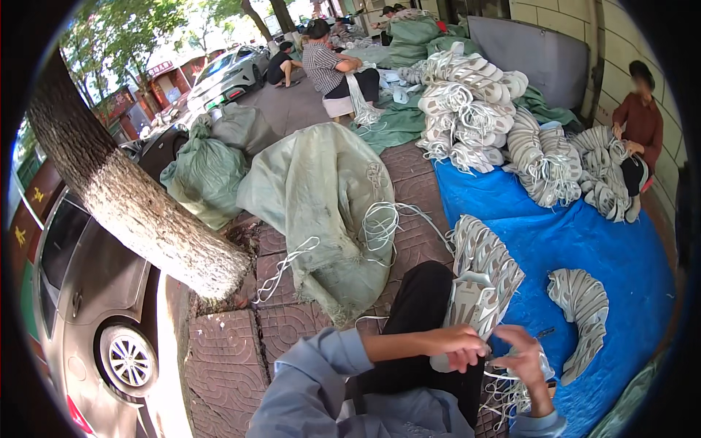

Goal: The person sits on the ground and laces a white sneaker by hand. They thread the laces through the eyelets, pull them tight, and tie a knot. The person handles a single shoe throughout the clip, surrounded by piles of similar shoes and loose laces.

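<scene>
At the near left, a brown car [106, 274] is parked beside a tree trunk [139, 193] whose lower part is whitened. A silver car [232, 77] is parked at the far left. At the far right, a grey panel [533, 62] is stood near a pale wall [617, 47].

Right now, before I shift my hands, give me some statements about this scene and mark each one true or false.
1. The curved stack of shoe uppers lies on the blue tarp. True.
2. My left hand rests on the blue tarp. False: it is at the nearest shoe upper.
3. The person in the striped shirt is standing. False: that person sits on a low seat.
4. The tree trunk is paler low down than higher up. True.
</scene>
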`<state>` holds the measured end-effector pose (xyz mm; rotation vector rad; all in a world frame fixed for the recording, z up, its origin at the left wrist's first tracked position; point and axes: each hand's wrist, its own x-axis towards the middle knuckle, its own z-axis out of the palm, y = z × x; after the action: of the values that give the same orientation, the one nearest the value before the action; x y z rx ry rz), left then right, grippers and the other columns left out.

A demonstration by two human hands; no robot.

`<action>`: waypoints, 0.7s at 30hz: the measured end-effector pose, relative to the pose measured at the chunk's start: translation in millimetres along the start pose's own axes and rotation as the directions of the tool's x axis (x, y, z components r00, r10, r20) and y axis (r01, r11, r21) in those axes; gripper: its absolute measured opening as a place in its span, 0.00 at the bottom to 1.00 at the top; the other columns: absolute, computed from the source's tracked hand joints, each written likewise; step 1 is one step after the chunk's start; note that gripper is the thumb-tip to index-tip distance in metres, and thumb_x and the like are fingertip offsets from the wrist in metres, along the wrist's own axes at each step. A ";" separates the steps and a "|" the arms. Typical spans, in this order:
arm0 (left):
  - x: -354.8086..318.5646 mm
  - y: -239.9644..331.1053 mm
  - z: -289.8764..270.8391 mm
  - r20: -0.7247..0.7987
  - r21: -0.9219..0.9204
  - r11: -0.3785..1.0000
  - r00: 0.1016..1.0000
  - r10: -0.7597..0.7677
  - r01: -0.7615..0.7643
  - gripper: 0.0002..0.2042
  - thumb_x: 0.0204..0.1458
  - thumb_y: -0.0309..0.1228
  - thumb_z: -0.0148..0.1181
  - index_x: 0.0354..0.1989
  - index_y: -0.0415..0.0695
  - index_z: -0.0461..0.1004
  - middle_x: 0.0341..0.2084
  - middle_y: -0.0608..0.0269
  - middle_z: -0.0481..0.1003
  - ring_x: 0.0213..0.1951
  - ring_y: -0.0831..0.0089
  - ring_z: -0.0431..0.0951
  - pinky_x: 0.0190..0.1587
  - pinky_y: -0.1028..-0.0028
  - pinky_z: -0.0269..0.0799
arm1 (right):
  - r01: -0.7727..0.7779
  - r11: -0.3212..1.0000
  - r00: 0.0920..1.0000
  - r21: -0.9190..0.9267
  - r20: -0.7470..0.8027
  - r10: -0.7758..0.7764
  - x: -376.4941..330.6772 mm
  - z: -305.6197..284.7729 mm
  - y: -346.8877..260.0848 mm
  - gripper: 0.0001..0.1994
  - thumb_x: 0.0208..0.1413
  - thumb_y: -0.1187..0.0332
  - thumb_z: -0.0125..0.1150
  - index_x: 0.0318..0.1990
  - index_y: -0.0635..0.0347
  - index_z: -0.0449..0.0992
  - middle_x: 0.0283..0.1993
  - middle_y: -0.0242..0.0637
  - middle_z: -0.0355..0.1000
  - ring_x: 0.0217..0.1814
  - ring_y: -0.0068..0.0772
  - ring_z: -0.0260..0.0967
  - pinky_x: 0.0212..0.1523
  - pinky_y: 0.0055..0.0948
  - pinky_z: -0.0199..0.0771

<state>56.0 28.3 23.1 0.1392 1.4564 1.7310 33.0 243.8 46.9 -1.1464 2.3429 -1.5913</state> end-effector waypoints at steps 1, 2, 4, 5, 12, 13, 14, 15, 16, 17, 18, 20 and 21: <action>2.1 5.1 10.0 0.019 -0.029 0.999 1.000 0.015 -0.014 0.17 0.52 0.40 0.44 0.42 0.40 0.66 0.31 0.55 0.71 0.23 0.69 0.75 0.22 0.76 0.70 | 0.028 0.998 1.000 -0.054 0.004 -0.028 6.0 14.4 -6.1 0.21 0.32 0.72 0.66 0.39 0.62 0.72 0.36 0.43 0.70 0.40 0.43 0.68 0.39 0.31 0.69; 3.4 10.4 15.1 0.043 -0.044 0.999 0.999 0.031 -0.029 0.17 0.52 0.40 0.43 0.44 0.40 0.65 0.34 0.54 0.71 0.24 0.68 0.75 0.22 0.75 0.71 | 0.061 0.992 0.998 -0.114 -0.002 -0.061 13.2 27.0 -6.2 0.19 0.33 0.73 0.65 0.39 0.62 0.72 0.35 0.43 0.70 0.38 0.43 0.69 0.37 0.31 0.70; 2.1 5.4 12.3 0.142 -0.154 0.986 0.985 0.093 -0.071 0.17 0.53 0.38 0.41 0.46 0.39 0.63 0.40 0.54 0.69 0.27 0.67 0.75 0.24 0.73 0.72 | 0.144 0.969 0.989 -0.200 0.012 -0.145 20.0 35.6 -9.5 0.17 0.36 0.73 0.64 0.39 0.62 0.72 0.33 0.43 0.70 0.33 0.42 0.70 0.32 0.31 0.71; -5.7 3.5 13.3 0.161 -0.232 0.968 0.978 0.131 -0.092 0.18 0.53 0.38 0.40 0.46 0.38 0.63 0.40 0.54 0.69 0.28 0.67 0.75 0.24 0.73 0.72 | 0.195 0.955 0.981 -0.225 0.030 -0.193 20.6 36.3 -11.8 0.17 0.36 0.73 0.63 0.39 0.62 0.71 0.32 0.42 0.70 0.31 0.42 0.71 0.30 0.30 0.71; -28.6 -13.4 18.5 0.131 -0.491 0.869 0.982 0.138 -0.057 0.18 0.55 0.38 0.41 0.46 0.37 0.64 0.38 0.57 0.71 0.29 0.68 0.75 0.26 0.75 0.71 | 0.322 0.926 0.947 -0.199 0.060 -0.316 25.9 44.8 -3.6 0.13 0.35 0.73 0.64 0.32 0.59 0.73 0.24 0.37 0.69 0.24 0.36 0.70 0.22 0.28 0.69; -35.9 -8.5 20.9 0.130 -0.500 0.864 0.982 0.135 -0.053 0.18 0.55 0.38 0.41 0.46 0.37 0.64 0.37 0.57 0.71 0.29 0.69 0.75 0.26 0.76 0.71 | 0.299 0.937 0.954 -0.182 0.060 -0.293 23.3 42.0 0.1 0.12 0.35 0.74 0.64 0.32 0.58 0.73 0.23 0.37 0.69 0.23 0.36 0.70 0.21 0.28 0.68; -41.6 0.6 19.8 0.076 -0.288 0.955 0.993 0.091 -0.066 0.18 0.55 0.39 0.41 0.46 0.37 0.64 0.37 0.57 0.72 0.29 0.69 0.75 0.26 0.76 0.71 | 0.272 0.948 0.962 -0.167 0.053 -0.267 20.4 38.0 4.1 0.12 0.34 0.74 0.64 0.31 0.58 0.73 0.22 0.37 0.69 0.23 0.36 0.70 0.21 0.28 0.68; -47.9 12.0 16.3 0.014 -0.061 0.996 0.998 0.063 -0.062 0.18 0.55 0.39 0.41 0.45 0.36 0.65 0.36 0.57 0.72 0.29 0.70 0.75 0.27 0.77 0.70 | 0.261 0.949 0.963 -0.176 -0.019 -0.268 18.6 36.2 8.6 0.09 0.35 0.74 0.64 0.28 0.58 0.74 0.19 0.38 0.68 0.20 0.35 0.69 0.19 0.27 0.67; -51.4 23.9 14.5 -0.038 0.177 0.983 0.998 0.053 -0.046 0.18 0.55 0.40 0.42 0.45 0.36 0.65 0.35 0.56 0.72 0.29 0.70 0.75 0.27 0.77 0.70 | 0.153 0.980 0.980 -0.127 -0.105 -0.167 15.2 32.1 12.9 0.07 0.37 0.73 0.63 0.27 0.60 0.74 0.20 0.38 0.69 0.19 0.31 0.68 0.17 0.25 0.64; -57.8 37.6 19.3 0.000 0.471 0.835 0.946 0.324 -0.286 0.19 0.56 0.40 0.40 0.44 0.36 0.66 0.34 0.55 0.72 0.31 0.69 0.75 0.31 0.75 0.69 | 0.023 0.997 0.994 -0.068 -0.106 -0.030 10.1 25.1 22.7 0.05 0.38 0.74 0.61 0.27 0.62 0.74 0.21 0.38 0.70 0.18 0.28 0.68 0.17 0.24 0.63; -69.9 56.3 30.1 0.083 0.393 0.812 0.896 0.436 -0.431 0.21 0.56 0.42 0.40 0.45 0.35 0.66 0.35 0.55 0.72 0.33 0.67 0.74 0.34 0.73 0.69 | -0.111 0.994 0.989 -0.008 -0.104 0.110 6.5 16.4 29.9 0.04 0.40 0.74 0.60 0.26 0.64 0.74 0.22 0.38 0.71 0.17 0.25 0.67 0.16 0.22 0.63; -88.6 85.9 54.6 0.307 0.239 0.700 0.736 0.603 -0.673 0.27 0.54 0.48 0.37 0.46 0.32 0.64 0.38 0.53 0.71 0.39 0.61 0.73 0.41 0.69 0.68 | -0.434 0.740 0.849 0.514 -0.040 0.526 19.3 8.4 17.9 0.05 0.43 0.76 0.56 0.27 0.69 0.74 0.24 0.39 0.72 0.17 0.22 0.65 0.15 0.18 0.62; -91.3 86.5 63.6 0.452 0.169 0.590 0.594 0.665 -0.789 0.30 0.53 0.52 0.36 0.46 0.31 0.63 0.39 0.51 0.70 0.39 0.58 0.72 0.42 0.69 0.67 | -0.432 0.643 0.828 0.633 -0.005 0.561 28.4 10.5 14.2 0.06 0.45 0.76 0.53 0.29 0.71 0.73 0.25 0.41 0.72 0.15 0.22 0.64 0.15 0.17 0.61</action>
<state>105.1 20.3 155.0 1.3784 1.5206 1.8930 9.9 220.6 39.6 -0.1670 1.7394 -2.0414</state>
